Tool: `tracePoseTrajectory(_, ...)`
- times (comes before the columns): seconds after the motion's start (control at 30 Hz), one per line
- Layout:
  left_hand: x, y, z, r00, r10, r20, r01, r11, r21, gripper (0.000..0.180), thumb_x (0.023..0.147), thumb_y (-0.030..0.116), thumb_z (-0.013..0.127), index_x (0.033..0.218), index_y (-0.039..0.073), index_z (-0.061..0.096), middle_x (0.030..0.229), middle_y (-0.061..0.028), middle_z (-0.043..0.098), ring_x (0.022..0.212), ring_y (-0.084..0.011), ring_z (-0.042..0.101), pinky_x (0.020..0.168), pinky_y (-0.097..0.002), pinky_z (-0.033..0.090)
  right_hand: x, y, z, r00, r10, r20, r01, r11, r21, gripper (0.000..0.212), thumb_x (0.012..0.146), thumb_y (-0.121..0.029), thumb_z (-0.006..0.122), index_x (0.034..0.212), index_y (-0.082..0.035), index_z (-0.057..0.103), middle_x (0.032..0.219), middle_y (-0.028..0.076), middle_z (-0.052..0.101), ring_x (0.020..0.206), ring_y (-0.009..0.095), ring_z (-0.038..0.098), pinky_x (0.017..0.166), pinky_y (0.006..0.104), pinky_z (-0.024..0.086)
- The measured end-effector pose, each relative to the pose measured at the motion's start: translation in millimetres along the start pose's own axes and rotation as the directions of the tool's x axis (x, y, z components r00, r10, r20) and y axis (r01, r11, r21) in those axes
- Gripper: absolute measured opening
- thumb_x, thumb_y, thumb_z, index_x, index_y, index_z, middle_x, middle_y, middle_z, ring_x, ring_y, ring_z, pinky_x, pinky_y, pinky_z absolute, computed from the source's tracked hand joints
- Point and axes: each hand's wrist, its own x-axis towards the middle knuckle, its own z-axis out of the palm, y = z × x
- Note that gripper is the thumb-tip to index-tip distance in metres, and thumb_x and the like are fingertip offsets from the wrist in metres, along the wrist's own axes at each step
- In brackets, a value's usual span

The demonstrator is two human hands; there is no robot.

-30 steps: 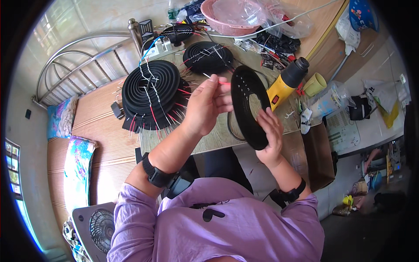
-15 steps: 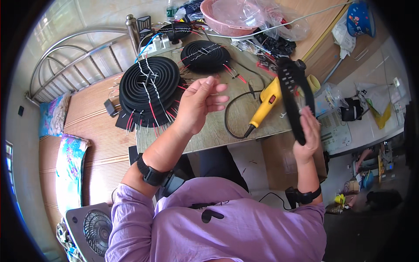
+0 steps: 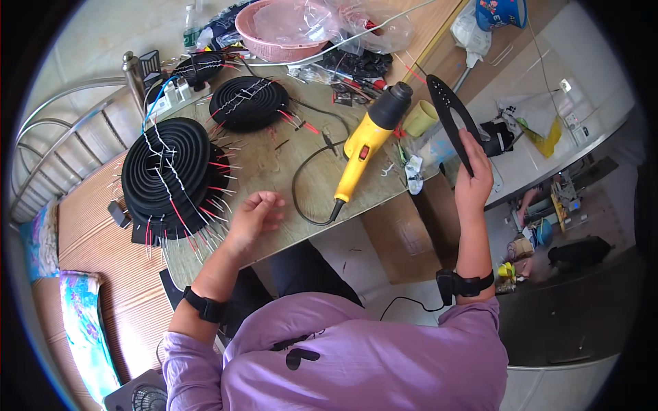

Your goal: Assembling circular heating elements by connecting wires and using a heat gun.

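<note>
My right hand (image 3: 474,177), raised past the table's right side, grips the lower edge of a flat black disc (image 3: 449,113) seen nearly edge-on. Small holes run along its upper part, and a thin red wire shows by its top. My left hand (image 3: 256,218) hovers over the table's front edge, fingers loosely curled and apart, with nothing visible in it. To its left stands a tall stack of black ringed discs (image 3: 154,147) tied with twisted wire, red and white leads sticking out around it. A yellow heat gun (image 3: 362,152) with a black nozzle lies between my hands.
A smaller tied disc stack (image 3: 248,103) and a power strip (image 3: 171,98) are farther back on the wooden table (image 3: 274,164). Behind them sits a pink basket (image 3: 281,49) with plastic bags. A yellow cup (image 3: 420,119) stands by the nozzle. Below is a cardboard box (image 3: 401,236).
The view has swung right, so the table things appear farther left. My right hand has carried the disc rightward, away from the heat gun. My left hand is lower, nearer the table's front edge.
</note>
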Motion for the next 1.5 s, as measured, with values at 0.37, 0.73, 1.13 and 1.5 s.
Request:
tracePoseTrajectory(0.37, 2.2, -5.1, -8.5, 1.000, 0.007, 0.023, -0.005, 0.996, -0.087, 0.021, 0.091, 0.024, 0.047, 0.104, 0.008, 0.052, 0.095, -0.0012, 0.057, 0.079, -0.0112, 0.055, 0.066, -0.0268, 0.050, 11.7, 4.3, 13.1, 0.992, -0.061, 0.109, 0.082, 0.978, -0.192, 0.062, 0.058, 0.015, 0.040, 0.114, -0.007, 0.056, 0.112, 0.013, 0.057, 0.109, 0.027, 0.052, 0.095, 0.0324, 0.036)
tracePoseTrajectory(0.73, 1.0, -8.0, -11.2, 0.999, 0.020, 0.032, -0.017, 0.994, -0.111, 0.019, 0.091, 0.022, 0.047, 0.102, 0.008, 0.052, 0.093, -0.0027, 0.057, 0.078, -0.0119, 0.055, 0.067, -0.0273, 0.050, 9.2, 11.7, 16.4, 0.996, 0.014, 0.085, -0.001, 0.989, -0.148, 0.057, 0.062, 0.016, 0.042, 0.113, -0.006, 0.056, 0.111, 0.014, 0.057, 0.107, 0.028, 0.053, 0.093, 0.0324, 0.037)
tracePoseTrajectory(1.13, -1.0, -10.1, -13.5, 0.999, 0.042, 0.027, -0.038, 0.990, -0.139, 0.017, 0.091, 0.020, 0.047, 0.102, 0.008, 0.052, 0.093, -0.0027, 0.056, 0.079, -0.0116, 0.054, 0.069, -0.0275, 0.050, 14.3, 0.2, 18.6, 0.996, -0.037, 0.084, 0.048, 0.991, -0.128, 0.055, 0.063, 0.016, 0.042, 0.113, -0.006, 0.056, 0.109, 0.014, 0.058, 0.105, 0.027, 0.053, 0.092, 0.0316, 0.038)
tracePoseTrajectory(1.5, -1.6, -11.9, -15.4, 0.998, 0.056, 0.035, -0.050, 0.987, -0.155, 0.018, 0.090, 0.020, 0.049, 0.102, 0.006, 0.052, 0.092, -0.0035, 0.057, 0.080, -0.0123, 0.054, 0.071, -0.0271, 0.050, 1.6, -6.8, 7.9, 0.993, -0.079, 0.088, 0.095, 0.974, -0.204, 0.058, 0.061, 0.012, 0.044, 0.114, -0.009, 0.056, 0.110, 0.010, 0.058, 0.104, 0.026, 0.054, 0.088, 0.0329, 0.037)
